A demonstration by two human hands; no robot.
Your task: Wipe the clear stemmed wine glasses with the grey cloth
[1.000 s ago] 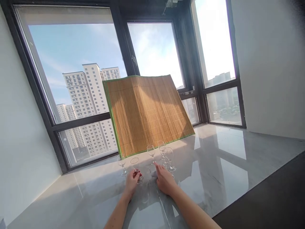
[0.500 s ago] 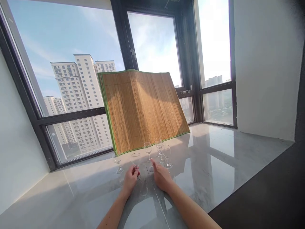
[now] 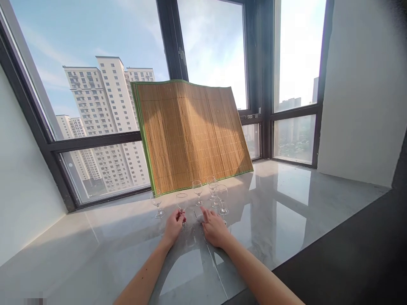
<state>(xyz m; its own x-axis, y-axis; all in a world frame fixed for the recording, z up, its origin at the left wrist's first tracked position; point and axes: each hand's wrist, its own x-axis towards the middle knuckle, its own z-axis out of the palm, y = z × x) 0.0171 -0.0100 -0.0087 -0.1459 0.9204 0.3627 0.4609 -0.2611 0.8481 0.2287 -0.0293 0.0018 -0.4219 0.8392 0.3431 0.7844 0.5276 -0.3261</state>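
Observation:
My left hand is closed around the stem of a clear wine glass, which stands upright on the glossy grey ledge. My right hand rests low on the ledge, index finger stretched forward and the other fingers curled. Its fingertip lies close to the foot of another wine glass; whether they touch is unclear. Something small and whitish shows beside the right thumb, mostly hidden by the hand. Left of my left hand stands one more wine glass. Several glasses cluster beyond my right hand.
Behind the glasses a bamboo mat with green edging leans against the dark window frame. A white wall borders the ledge on the right. The ledge drops off at a dark front edge.
The view has tilted down a little, so the mat and glasses sit higher in the picture. My right hand has eased slightly back and its fingers are somewhat more spread. My left hand keeps its grip.

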